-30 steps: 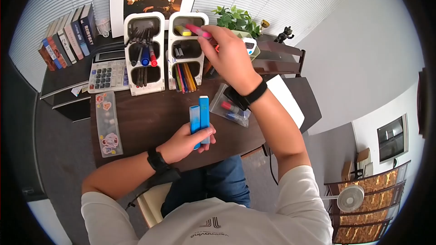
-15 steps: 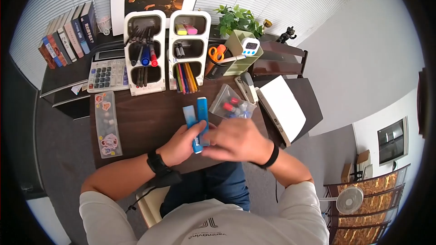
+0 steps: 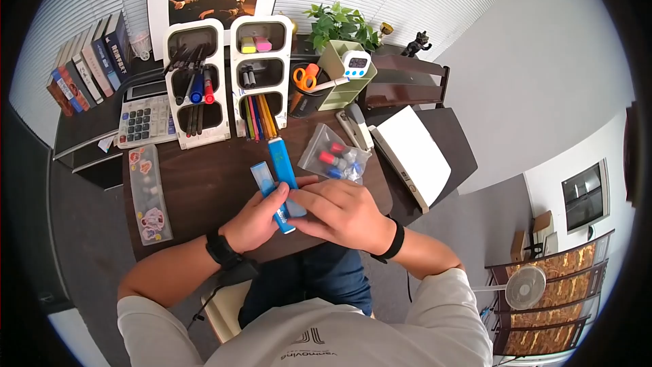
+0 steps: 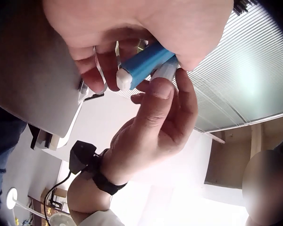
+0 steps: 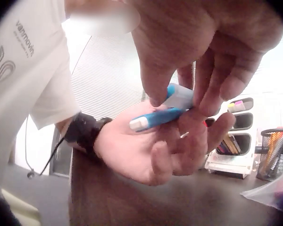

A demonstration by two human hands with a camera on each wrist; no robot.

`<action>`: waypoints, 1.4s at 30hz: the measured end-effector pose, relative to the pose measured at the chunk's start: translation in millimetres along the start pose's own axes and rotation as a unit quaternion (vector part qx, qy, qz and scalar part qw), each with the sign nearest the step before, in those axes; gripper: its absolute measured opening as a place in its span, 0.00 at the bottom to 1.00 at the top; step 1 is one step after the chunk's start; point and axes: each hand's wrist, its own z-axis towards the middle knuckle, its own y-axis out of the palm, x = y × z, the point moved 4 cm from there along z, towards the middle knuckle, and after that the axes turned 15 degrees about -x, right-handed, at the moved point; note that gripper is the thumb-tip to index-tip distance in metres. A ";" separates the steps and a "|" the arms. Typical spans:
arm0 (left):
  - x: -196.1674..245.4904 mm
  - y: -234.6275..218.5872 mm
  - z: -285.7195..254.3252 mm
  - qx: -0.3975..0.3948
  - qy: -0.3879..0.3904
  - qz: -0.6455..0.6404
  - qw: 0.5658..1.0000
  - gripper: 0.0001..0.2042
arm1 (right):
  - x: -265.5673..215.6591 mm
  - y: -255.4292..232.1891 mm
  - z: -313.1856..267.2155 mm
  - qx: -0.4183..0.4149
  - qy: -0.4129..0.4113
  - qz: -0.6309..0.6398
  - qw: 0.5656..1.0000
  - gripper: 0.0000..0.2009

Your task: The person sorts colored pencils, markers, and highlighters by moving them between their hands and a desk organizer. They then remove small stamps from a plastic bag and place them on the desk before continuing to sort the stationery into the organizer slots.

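Observation:
Two slim, flat blue sticks of the same make, each with a white end and a translucent end, lie side by side in opposite directions. My left hand (image 3: 252, 221) holds both, the thumb across one stick (image 3: 263, 175) whose translucent end points away from me. The other stick (image 3: 280, 156) points its white end away. My right hand (image 3: 345, 212) pinches the translucent end (image 5: 179, 97) of that second stick between thumb and fingers. In the left wrist view the first stick's white end (image 4: 124, 79) sticks out beneath my left palm.
Two white organizers (image 3: 234, 112) with pens, pencils, and yellow and pink highlighters (image 3: 262, 43) stand at the back. A mesh cup (image 3: 305, 100) with orange scissors is beside them. A bag of red- and blue-capped items (image 3: 334, 156), a stapler (image 3: 356, 127) and a sticker-covered pencil case (image 3: 151, 197) lie on the desk.
My right hand has let go of the pink highlighter in the top compartment beside the yellow one, then come down to the blue sticks and pinched one. My left hand has kept hold of both.

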 end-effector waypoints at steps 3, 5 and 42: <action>-0.4 -6.9 -4.3 -0.030 0.010 0.055 0.998 0.28 | 5.3 -20.2 5.6 0.071 0.041 0.026 0.996 0.18; -0.6 -6.1 -8.1 -0.063 0.002 0.099 0.993 0.27 | 16.8 -42.9 16.0 0.178 0.043 -0.005 0.983 0.17; -2.3 -7.3 -6.8 -0.112 -0.055 0.111 0.986 0.28 | 20.7 -42.6 19.4 0.164 0.003 -0.006 0.986 0.14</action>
